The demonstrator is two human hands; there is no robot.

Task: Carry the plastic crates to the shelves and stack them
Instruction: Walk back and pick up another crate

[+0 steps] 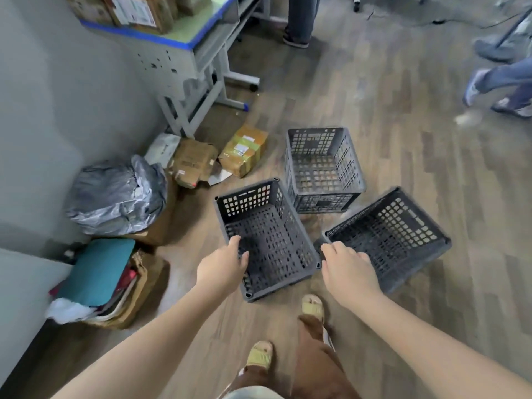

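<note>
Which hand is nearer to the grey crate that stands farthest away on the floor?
Left, narrowly. The left hand grips a crate just in front of the far crate; the right hand grips another crate off to the right.

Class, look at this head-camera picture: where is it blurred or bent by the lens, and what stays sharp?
Head view: the person walking at the right edge is motion-blurred; the wide lens bows the wall and desk towards the edges; the three crates and both hands are fairly sharp; light is soft, without glare.

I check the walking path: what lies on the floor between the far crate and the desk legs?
In the head view, a yellow-taped parcel lies between the far crate and the desk legs.
</note>
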